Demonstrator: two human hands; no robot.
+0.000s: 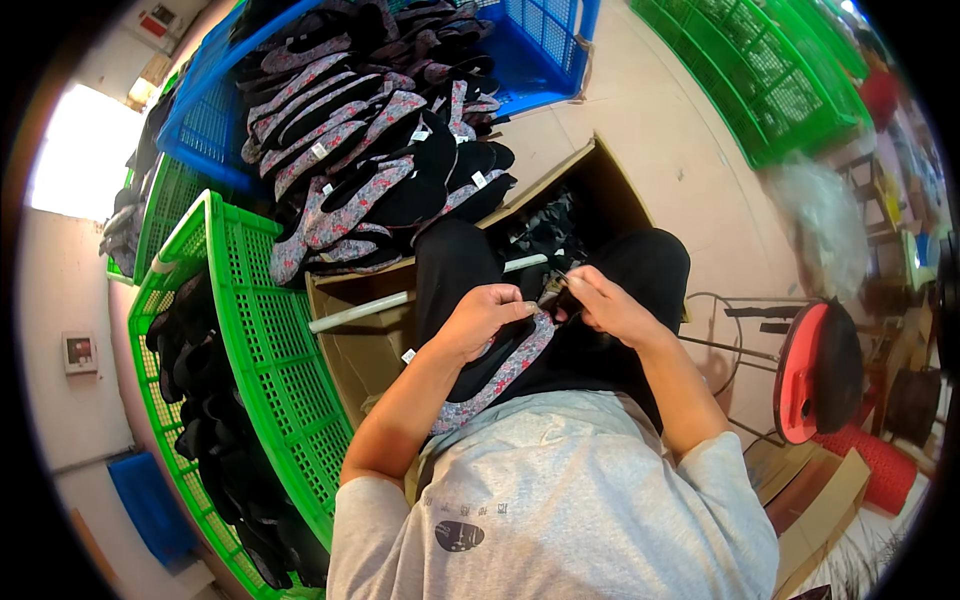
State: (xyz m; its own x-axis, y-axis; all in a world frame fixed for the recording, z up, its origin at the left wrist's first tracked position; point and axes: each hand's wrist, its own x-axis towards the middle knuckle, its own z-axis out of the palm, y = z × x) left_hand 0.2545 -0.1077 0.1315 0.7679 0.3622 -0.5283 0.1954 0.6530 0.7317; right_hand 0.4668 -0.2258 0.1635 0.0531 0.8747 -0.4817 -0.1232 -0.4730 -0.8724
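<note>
Over my lap, my left hand (492, 318) pinches the end of a floral slipper (510, 372), grey with red flowers and black inside. The rest of the slipper runs down toward my shirt. My right hand (608, 306) is closed close beside it, fingertips together at the slipper's end. A small dark, partly shiny thing shows between the two hands; its kind is unclear. In front of my knees stands an open cardboard box (362, 372) with black scraps inside. A pale rod (365, 311) lies across the box.
A heap of floral slippers (350, 205) with white tags fills the blue crate (545, 50) ahead. At left a green crate (275, 330) holds black slippers (215, 430). Green crates (760, 90) stand far right. A red-and-black round stool (815, 372) is on the right, near a plastic bag (820, 215).
</note>
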